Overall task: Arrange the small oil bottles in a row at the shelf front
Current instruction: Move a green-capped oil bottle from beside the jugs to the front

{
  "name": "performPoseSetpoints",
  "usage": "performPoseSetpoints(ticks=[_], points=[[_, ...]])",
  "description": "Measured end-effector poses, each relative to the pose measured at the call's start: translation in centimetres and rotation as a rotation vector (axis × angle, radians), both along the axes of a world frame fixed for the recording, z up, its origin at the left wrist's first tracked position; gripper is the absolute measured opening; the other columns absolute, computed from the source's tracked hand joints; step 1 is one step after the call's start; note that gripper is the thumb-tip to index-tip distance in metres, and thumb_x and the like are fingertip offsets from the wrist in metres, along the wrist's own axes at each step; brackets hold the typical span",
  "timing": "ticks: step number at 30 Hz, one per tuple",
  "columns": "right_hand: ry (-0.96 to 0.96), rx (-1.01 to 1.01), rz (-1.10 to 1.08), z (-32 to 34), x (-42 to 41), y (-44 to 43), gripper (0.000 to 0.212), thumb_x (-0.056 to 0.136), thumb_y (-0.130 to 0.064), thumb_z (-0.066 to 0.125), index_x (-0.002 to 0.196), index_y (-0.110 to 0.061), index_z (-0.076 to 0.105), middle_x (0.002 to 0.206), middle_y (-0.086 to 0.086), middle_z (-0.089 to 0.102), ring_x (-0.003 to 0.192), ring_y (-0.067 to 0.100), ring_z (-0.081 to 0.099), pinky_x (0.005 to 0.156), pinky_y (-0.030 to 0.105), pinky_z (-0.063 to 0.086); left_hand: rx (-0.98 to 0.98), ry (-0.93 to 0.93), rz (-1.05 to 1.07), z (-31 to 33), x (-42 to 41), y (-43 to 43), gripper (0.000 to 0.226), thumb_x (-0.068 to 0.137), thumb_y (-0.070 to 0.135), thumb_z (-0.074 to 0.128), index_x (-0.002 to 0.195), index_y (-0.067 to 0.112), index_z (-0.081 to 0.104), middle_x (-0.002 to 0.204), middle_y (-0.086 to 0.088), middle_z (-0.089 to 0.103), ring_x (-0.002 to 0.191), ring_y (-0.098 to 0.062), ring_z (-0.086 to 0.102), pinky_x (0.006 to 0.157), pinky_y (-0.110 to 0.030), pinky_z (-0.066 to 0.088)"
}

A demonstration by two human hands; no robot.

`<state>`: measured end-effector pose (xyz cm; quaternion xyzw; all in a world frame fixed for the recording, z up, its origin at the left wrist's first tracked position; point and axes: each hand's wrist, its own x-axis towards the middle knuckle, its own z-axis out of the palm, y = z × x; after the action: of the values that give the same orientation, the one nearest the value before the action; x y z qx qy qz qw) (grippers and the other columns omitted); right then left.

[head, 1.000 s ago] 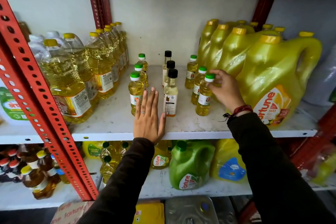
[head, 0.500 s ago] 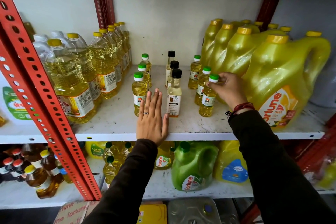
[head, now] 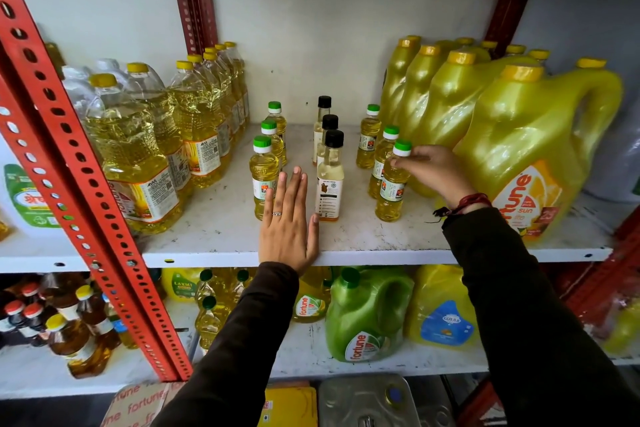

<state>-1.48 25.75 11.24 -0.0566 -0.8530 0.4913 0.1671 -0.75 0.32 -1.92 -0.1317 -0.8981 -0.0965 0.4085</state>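
From the head camera, the small oil bottles stand upright on the white shelf [head: 214, 236] in three short files running front to back, not yet in a row along the front edge. The right hand [head: 434, 172] has its grip closed around the neck of the front green-capped bottle [head: 391, 184] of the right file, fingers pinched just under the cap, beside the big yellow jug [head: 540, 149]. The left hand [head: 289, 218] lies flat and open on the shelf, holding nothing, between the left front bottle [head: 260, 180] and the black-capped bottle [head: 330, 180]. The coming move likely turns on the bare front strip lying toward the person from the held bottle, so the right hand is nearer.
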Motion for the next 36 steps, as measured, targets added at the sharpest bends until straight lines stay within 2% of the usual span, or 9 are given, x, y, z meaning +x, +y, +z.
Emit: performPoseSetpoints(ticks=[3,7,13,20,22,24,29,32,36], points=[[0.001,-0.114,0.011,-0.4,0.2,0.0,0.016,0.077,-0.023,0.083,0.077,-0.032,0.069,0.087,-0.009,0.075,0.083,0.004,0.068,0.092,0.037,0.057,0.002,0.001,0.001,0.0,0.0,0.0,0.071,0.103,0.040,0.027,0.164,0.005,0.018,0.172,-0.011,0.008,0.160,-0.025,0.000,0.130,-0.038,-0.009],[0.095,-0.159,-0.084,-1.0,0.2,-0.4,0.024,0.067,-0.030,0.090,0.070,-0.032,0.067,0.078,-0.011,0.073,0.080,0.010,0.073,0.085,0.041,0.062,0.002,-0.005,0.005,0.1,0.1,0.0,0.070,0.104,0.040,0.027,0.164,0.005,0.019,0.172,-0.012,0.010,0.160,-0.024,-0.001,0.129,-0.037,-0.010],[0.192,-0.027,-0.178,-1.8,0.0,-1.0,0.040,0.069,-0.041,0.087,0.095,-0.013,0.078,0.096,0.003,0.078,0.084,0.014,0.072,0.069,0.021,0.051,-0.007,-0.010,0.006,0.2,0.2,0.0,0.071,0.103,0.041,0.027,0.164,0.004,0.020,0.172,-0.012,0.012,0.160,-0.024,-0.001,0.130,-0.037,-0.009],[0.163,-0.032,-0.107,-1.6,0.0,-1.1,0.032,0.077,-0.030,0.084,0.098,-0.009,0.073,0.101,0.007,0.075,0.090,0.020,0.070,0.079,0.032,0.057,0.001,-0.029,0.001,0.4,0.3,0.0,0.072,0.103,0.042,0.028,0.163,0.004,0.021,0.172,-0.013,0.013,0.160,-0.025,0.002,0.130,-0.037,-0.008],[0.148,-0.049,-0.061,-1.5,0.2,-0.8,0.031,0.078,-0.026,0.083,0.102,-0.008,0.074,0.100,0.005,0.074,0.087,0.015,0.069,0.074,0.025,0.054,0.006,-0.041,0.000,0.4,0.4,0.0,0.072,0.103,0.042,0.027,0.163,0.004,0.021,0.172,-0.013,0.013,0.160,-0.025,0.002,0.130,-0.037,-0.010],[0.123,-0.067,-0.001,-1.3,0.5,-0.4,0.029,0.079,-0.022,0.082,0.104,-0.009,0.075,0.097,0.003,0.074,0.082,0.005,0.068,0.070,0.018,0.049,0.008,-0.047,0.000,0.4,0.5,0.1,0.072,0.103,0.042,0.027,0.163,0.004,0.021,0.172,-0.013,0.014,0.160,-0.026,0.003,0.129,-0.036,-0.010],[0.070,-0.089,0.102,-1.1,2.2,0.9,0.013,0.082,-0.020,0.080,0.088,-0.029,0.073,0.096,0.002,0.076,0.079,0.000,0.068,0.075,0.022,0.052,0.005,-0.054,0.002,0.6,0.6,0.1,0.072,0.103,0.043,0.026,0.163,0.004,0.021,0.172,-0.014,0.014,0.160,-0.028,0.006,0.130,-0.036,-0.009],[0.056,-0.072,0.120,-0.9,3.6,1.4,0.014,0.082,-0.023,0.079,0.082,-0.035,0.072,0.082,-0.016,0.077,0.072,-0.010,0.069,0.069,0.017,0.049,0.013,-0.064,0.000,0.6,0.6,0.1,0.073,0.102,0.043,0.026,0.163,0.003,0.021,0.172,-0.014,0.014,0.160,-0.028,0.006,0.129,-0.036,-0.011],[0.044,-0.073,0.128,-0.7,4.9,1.9,0.015,0.082,-0.023,0.079,0.082,-0.035,0.071,0.076,-0.021,0.074,0.078,-0.003,0.069,0.063,0.015,0.051,0.015,-0.074,0.003,0.6,0.7,0.1,0.073,0.103,0.043,0.027,0.163,0.003,0.020,0.172,-0.014,0.013,0.160,-0.028,0.005,0.129,-0.035,-0.012]])
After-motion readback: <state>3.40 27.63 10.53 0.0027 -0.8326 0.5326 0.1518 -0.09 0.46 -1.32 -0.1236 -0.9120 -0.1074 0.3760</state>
